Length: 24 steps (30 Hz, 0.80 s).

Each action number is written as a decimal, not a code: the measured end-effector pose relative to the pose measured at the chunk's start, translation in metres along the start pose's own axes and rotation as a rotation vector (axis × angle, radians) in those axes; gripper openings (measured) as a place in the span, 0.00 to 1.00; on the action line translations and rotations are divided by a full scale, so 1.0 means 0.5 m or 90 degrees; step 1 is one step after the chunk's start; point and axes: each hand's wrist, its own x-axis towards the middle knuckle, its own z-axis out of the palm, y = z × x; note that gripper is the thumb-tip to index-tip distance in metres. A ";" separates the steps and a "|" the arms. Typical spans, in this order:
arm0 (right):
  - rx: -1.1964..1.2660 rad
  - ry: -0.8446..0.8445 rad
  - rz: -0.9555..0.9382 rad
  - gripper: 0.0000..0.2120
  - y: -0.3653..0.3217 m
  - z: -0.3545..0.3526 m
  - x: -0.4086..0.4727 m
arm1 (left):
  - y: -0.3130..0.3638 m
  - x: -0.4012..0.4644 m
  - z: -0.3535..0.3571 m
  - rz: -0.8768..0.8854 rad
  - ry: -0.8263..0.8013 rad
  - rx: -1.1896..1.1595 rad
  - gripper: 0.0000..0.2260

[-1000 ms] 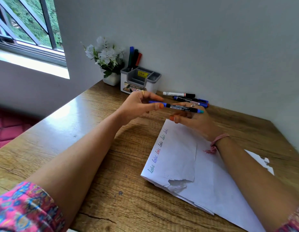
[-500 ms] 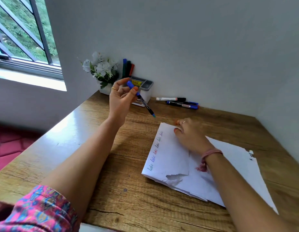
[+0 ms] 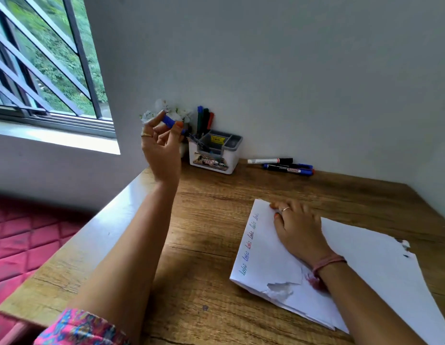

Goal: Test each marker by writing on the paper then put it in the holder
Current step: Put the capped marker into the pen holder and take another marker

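My left hand [image 3: 161, 148] is raised just left of the white and grey holder [image 3: 214, 163] and grips a blue-capped marker [image 3: 170, 122], whose dark barrel slants down over the holder's left compartment. Three markers [image 3: 204, 119], blue, green and red, stand upright in the holder's back. My right hand [image 3: 298, 230] lies flat on the white paper [image 3: 366, 267], holding nothing. Short written words in several colours run along the paper's left edge. A white marker [image 3: 268, 160] and two blue markers [image 3: 288, 168] lie on the desk by the wall.
The wooden desk [image 3: 211, 220] ends in a corner with grey walls behind and to the right. White flowers [image 3: 178, 113] stand behind my left hand. A window is at the upper left. The paper's near edge is torn.
My left hand took the marker from both hands and carried it left and up to the holder. My right hand dropped flat onto the paper.
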 end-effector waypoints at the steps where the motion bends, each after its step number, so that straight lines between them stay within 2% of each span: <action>1: 0.000 0.001 0.000 0.17 0.001 0.001 0.001 | 0.001 0.016 -0.001 0.021 0.006 0.014 0.13; 6: 0.007 0.007 0.003 0.17 0.003 0.007 0.004 | -0.023 0.115 0.028 0.051 -0.036 0.159 0.14; 11: 0.024 0.008 -0.001 0.16 0.006 0.008 0.005 | -0.062 0.180 0.080 0.069 -0.124 0.351 0.13; 18: 0.007 0.006 -0.008 0.17 0.006 0.006 0.005 | -0.109 0.197 0.116 0.030 -0.272 0.473 0.12; 24: 0.007 0.002 -0.009 0.17 0.006 0.008 0.006 | -0.136 0.211 0.124 -0.011 -0.327 0.608 0.11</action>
